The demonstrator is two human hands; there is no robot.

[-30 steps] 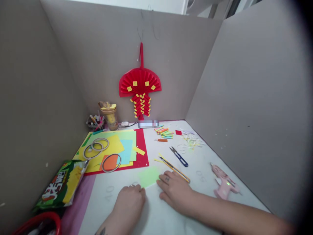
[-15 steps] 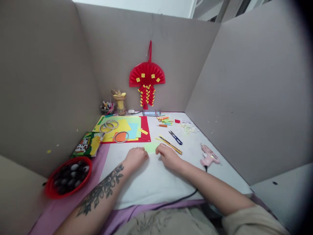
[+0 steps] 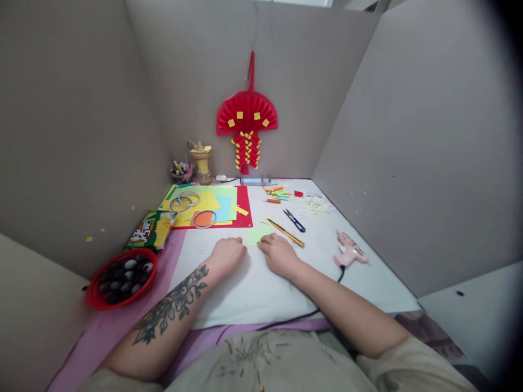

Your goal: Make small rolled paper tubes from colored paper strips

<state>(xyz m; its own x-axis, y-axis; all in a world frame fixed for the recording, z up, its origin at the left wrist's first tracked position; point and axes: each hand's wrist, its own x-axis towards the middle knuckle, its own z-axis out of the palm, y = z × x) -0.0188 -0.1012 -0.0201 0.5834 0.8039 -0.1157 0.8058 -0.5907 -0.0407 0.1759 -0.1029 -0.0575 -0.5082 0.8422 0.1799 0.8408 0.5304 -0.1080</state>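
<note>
I judged that the curled left hand (image 3: 229,255) and right hand (image 3: 280,253) flanked the green paper (image 3: 253,236) to steady it; any pinch, I couldn't tell.

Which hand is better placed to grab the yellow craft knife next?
Probably the right hand: its fingers rest just beside the yellow craft knife, while the left hand is farther off, across the green paper.

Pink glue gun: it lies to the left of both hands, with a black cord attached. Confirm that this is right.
Not right: the side is wrong. The head view shows the pink glue gun to the right of both the left hand and the right hand. The black cord is attached, as stated.
</note>
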